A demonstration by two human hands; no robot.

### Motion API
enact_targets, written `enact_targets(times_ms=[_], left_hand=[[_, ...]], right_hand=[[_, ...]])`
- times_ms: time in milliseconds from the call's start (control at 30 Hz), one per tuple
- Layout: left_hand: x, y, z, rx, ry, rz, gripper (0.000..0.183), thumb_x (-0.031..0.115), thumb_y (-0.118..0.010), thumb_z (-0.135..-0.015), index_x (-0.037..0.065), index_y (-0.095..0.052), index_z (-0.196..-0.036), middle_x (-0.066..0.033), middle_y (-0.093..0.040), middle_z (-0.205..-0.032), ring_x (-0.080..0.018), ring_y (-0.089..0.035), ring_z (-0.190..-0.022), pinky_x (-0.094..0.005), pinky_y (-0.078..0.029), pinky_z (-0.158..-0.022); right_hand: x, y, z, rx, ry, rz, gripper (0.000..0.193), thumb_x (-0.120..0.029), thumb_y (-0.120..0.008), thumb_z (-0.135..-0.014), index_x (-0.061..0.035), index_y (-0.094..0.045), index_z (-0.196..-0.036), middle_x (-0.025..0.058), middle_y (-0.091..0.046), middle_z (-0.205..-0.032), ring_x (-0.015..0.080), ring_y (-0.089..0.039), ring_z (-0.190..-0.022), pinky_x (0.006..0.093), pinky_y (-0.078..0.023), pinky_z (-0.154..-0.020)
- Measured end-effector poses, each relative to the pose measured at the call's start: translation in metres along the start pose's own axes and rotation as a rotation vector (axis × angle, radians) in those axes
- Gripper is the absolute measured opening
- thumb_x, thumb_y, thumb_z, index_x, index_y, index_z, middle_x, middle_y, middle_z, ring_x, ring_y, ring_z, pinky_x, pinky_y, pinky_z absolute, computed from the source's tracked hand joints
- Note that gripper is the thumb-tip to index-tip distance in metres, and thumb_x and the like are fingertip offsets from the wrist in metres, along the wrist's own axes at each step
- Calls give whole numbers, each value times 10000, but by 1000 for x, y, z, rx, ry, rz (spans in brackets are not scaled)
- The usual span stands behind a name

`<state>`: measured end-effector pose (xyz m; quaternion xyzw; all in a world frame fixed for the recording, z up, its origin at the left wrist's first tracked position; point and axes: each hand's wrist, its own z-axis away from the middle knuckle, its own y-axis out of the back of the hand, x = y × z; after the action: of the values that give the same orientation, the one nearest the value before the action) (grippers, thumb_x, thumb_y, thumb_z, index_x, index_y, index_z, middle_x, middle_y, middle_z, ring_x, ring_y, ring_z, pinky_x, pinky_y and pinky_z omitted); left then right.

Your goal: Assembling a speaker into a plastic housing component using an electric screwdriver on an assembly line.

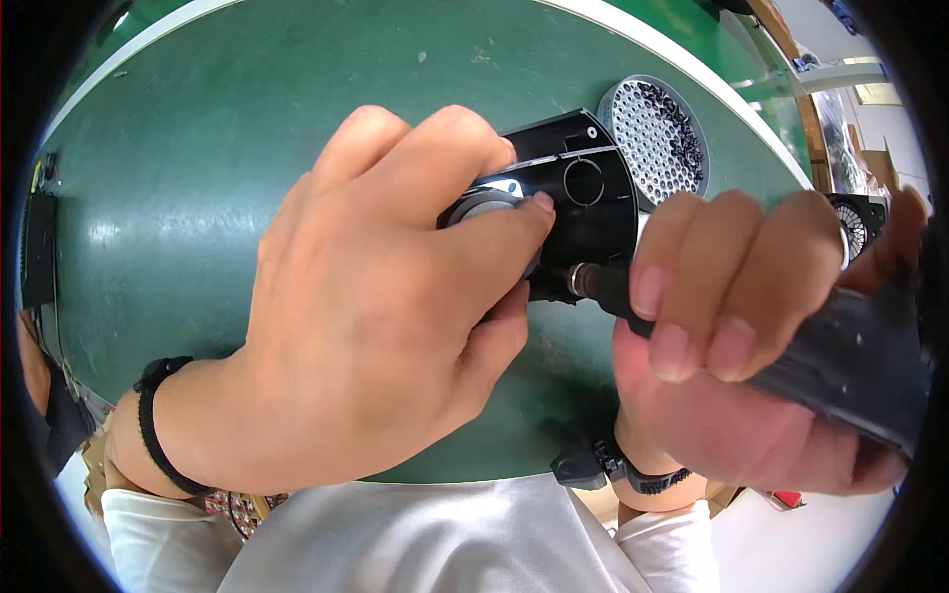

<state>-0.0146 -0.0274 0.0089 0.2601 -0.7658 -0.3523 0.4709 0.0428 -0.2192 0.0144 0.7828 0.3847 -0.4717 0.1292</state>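
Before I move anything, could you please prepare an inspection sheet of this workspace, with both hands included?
Surface: white-edged green table, lightly scuffed.
Job's things: glossy black housing with a circular outline; dark elongated hand tool, its tip by the housing's near edge, contact unclear.
Clutter: round grey perforated tray holding small black pieces, probably screws; black part with round wire grille, partly hidden by the right hand.
Hands: left hand holds the housing; right hand grips the tool.
Cables: thin dark line at lower left, perhaps a cable.
Surroundings: brown cardboard at upper right; pale floor.
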Motion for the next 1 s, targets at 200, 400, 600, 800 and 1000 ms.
enact_targets(times_ms=[200,400,600,800,1000], left_hand=[[-6,0,4,20,0,-6,452,40,-788,-602,45,-765,-1054,-153,-622,-1167,-303,-560,-911,-370,-474,-790],[-10,2,6,13,-2,-27,427,50,-782,-623,51,-770,-1050,-142,-623,-1162,-304,-554,-900,-372,-477,-792],[-12,4,5,1,-11,-48,456,41,-775,-618,50,-762,-1074,-151,-622,-1162,-314,-556,-905,-374,-481,-792],[-9,2,5,9,-27,-53,466,22,-759,-619,55,-757,-1083,-168,-623,-1177,-325,-570,-930,-382,-482,-803],[-13,1,7,37,-29,-51,488,8,-761,-606,71,-748,-1090,-166,-624,-1191,-335,-580,-955,-402,-485,-824]], right_hand=[[3,12,0,-107,-37,-67,453,-440,-428,-1008,-36,-529,-1188,90,-586,-804,234,-578,-697,386,-455,-720],[10,18,0,-204,-75,-131,418,-419,-457,-1015,-21,-564,-1079,107,-603,-806,255,-599,-720,396,-477,-724],[14,35,-4,-306,-119,-200,413,-399,-486,-1021,-6,-599,-969,124,-620,-807,277,-621,-743,407,-499,-728],[25,45,-12,-401,-159,-256,440,-378,-515,-1027,10,-635,-859,141,-638,-809,299,-642,-766,417,-521,-732],[-11,14,1,-124,-70,-96,445,-446,-483,-994,-34,-639,-935,81,-593,-790,225,-589,-696,374,-463,-714]])
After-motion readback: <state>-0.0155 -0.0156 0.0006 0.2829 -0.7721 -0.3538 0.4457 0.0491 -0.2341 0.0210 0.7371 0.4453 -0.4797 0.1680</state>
